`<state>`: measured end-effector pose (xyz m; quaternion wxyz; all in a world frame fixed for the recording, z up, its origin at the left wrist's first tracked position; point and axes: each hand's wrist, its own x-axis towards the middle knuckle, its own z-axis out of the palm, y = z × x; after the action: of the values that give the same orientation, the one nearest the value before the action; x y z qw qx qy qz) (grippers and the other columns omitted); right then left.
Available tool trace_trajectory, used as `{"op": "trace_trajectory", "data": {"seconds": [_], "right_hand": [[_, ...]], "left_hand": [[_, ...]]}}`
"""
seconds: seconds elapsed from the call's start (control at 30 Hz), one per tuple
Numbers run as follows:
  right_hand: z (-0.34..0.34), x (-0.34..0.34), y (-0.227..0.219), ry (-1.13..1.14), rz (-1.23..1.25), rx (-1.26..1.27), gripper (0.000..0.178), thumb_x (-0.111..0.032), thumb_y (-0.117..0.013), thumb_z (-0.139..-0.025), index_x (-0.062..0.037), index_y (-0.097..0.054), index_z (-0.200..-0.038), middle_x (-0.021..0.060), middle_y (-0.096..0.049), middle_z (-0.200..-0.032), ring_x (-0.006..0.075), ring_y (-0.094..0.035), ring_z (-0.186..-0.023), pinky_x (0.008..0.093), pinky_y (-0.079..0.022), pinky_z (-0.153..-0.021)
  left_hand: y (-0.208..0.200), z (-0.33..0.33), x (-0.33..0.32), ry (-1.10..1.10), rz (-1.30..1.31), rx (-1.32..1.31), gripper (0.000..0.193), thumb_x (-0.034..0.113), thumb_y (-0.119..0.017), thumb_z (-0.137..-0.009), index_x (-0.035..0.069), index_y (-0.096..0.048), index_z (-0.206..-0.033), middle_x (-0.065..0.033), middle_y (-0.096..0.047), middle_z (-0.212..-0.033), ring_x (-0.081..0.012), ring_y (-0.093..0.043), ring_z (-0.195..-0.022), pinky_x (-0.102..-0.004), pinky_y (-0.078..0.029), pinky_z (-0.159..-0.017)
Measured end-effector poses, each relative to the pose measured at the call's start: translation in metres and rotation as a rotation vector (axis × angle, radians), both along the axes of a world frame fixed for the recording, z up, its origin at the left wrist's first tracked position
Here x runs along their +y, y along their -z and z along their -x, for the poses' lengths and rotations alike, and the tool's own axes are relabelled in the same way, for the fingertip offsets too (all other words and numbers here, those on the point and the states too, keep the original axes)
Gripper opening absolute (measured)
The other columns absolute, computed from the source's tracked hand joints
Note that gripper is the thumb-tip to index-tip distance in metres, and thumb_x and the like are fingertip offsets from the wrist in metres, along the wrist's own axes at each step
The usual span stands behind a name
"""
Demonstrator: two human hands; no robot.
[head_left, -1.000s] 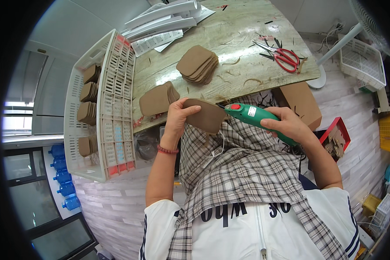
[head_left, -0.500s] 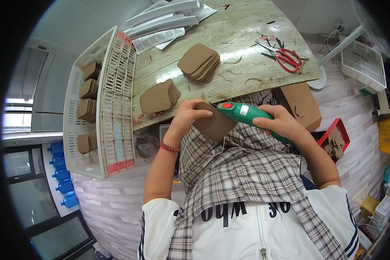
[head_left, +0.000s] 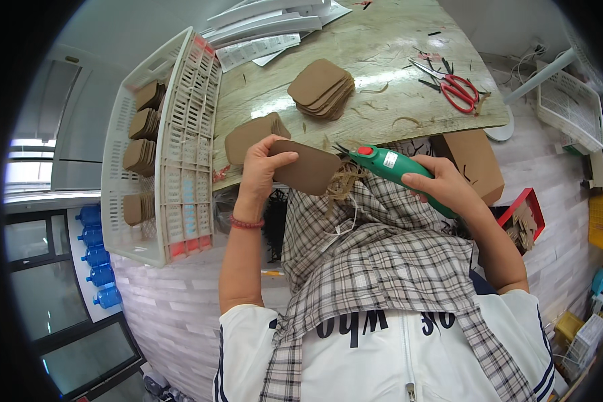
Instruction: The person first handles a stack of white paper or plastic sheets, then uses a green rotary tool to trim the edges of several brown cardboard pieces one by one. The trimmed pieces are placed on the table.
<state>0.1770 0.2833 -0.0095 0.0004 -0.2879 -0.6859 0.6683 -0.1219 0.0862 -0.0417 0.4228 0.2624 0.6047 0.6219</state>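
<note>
My left hand pinches a dark brown flat piece with rounded corners by its left end, in front of the table edge. In my right hand is a green handheld electric cutter with a red button, its dark tip pointing at the piece's upper right corner, slightly apart from it. Thin curly trimmings lie on my checked apron below the tip. Just beyond my left hand a small stack of similar brown pieces rests on the table. A taller stack stands farther back.
Red-handled scissors lie at the table's right among black scraps. White papers are piled at the back. A white plastic crate with brown stacks stands at the left. A cardboard box and a red box are on the right.
My left hand has moved left with the brown piece, which is now turned more level. The cutter tip has come away from it. Curly trimmings now show on the apron; the view has shifted slightly.
</note>
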Motion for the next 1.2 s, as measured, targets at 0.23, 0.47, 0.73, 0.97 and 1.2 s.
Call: {"op": "trace_trajectory", "data": {"seconds": [0.23, 0.47, 0.73, 0.97, 1.2], "right_hand": [[-0.007, 0.003, 0.004, 0.039, -0.018, 0.013, 0.039, -0.029, -0.069, -0.088, 0.0025, -0.064, -0.111, 0.0023, -0.06, -0.074, 0.0074, -0.054, -0.061, 0.0233, -0.046, -0.055], [-0.018, 0.005, 0.018, 0.137, -0.001, 0.036, 0.037, -0.03, -0.069, -0.088, 0.0021, -0.065, -0.105, 0.0015, -0.058, -0.072, 0.007, -0.053, -0.06, 0.0232, -0.044, -0.054], [-0.012, 0.005, 0.028, 0.155, -0.027, 0.063, 0.037, -0.031, -0.069, -0.089, 0.0017, -0.064, -0.106, 0.0017, -0.058, -0.071, 0.0071, -0.053, -0.059, 0.0233, -0.043, -0.053], [-0.017, 0.01, 0.026, 0.199, -0.039, 0.077, 0.035, -0.029, -0.068, -0.09, 0.0025, -0.064, -0.105, 0.0023, -0.059, -0.071, 0.0079, -0.053, -0.057, 0.0237, -0.044, -0.052], [-0.009, 0.009, 0.018, 0.242, -0.057, 0.12, 0.034, -0.027, -0.066, -0.092, 0.003, -0.063, -0.108, 0.0021, -0.059, -0.075, 0.0073, -0.054, -0.06, 0.0234, -0.045, -0.054]], "left_hand": [[0.018, 0.085, -0.034, -0.474, -0.112, 0.041, 0.02, 0.001, -0.065, -0.087, 0.002, -0.063, -0.108, -0.0054, -0.07, -0.098, -0.0125, -0.065, -0.084, -0.0269, -0.054, -0.074], [0.036, 0.099, -0.01, -0.534, 0.5, 1.472, 0.05, 0.025, -0.07, -0.084, 0.004, -0.056, -0.128, -0.0197, -0.043, -0.141, -0.036, -0.034, -0.133, -0.049, -0.026, -0.109], [0.045, 0.067, 0.13, -0.248, 0.571, 1.487, 0.06, 0.047, -0.062, -0.086, 0.006, -0.058, -0.13, -0.0162, -0.047, -0.141, -0.0386, -0.029, -0.139, -0.0553, -0.019, -0.112], [0.049, 0.045, 0.142, -0.451, 0.248, 1.291, 0.041, 0.025, -0.081, -0.069, 0.004, -0.059, -0.097, -0.0139, -0.055, -0.115, -0.0366, -0.037, -0.129, -0.0503, -0.028, -0.106], [0.031, 0.023, 0.125, -0.422, -0.057, 0.337, 0.024, 0.004, -0.072, -0.081, 0.004, -0.052, -0.094, -0.0048, -0.06, -0.093, -0.0217, -0.058, -0.086, -0.0325, -0.049, -0.079]]}}
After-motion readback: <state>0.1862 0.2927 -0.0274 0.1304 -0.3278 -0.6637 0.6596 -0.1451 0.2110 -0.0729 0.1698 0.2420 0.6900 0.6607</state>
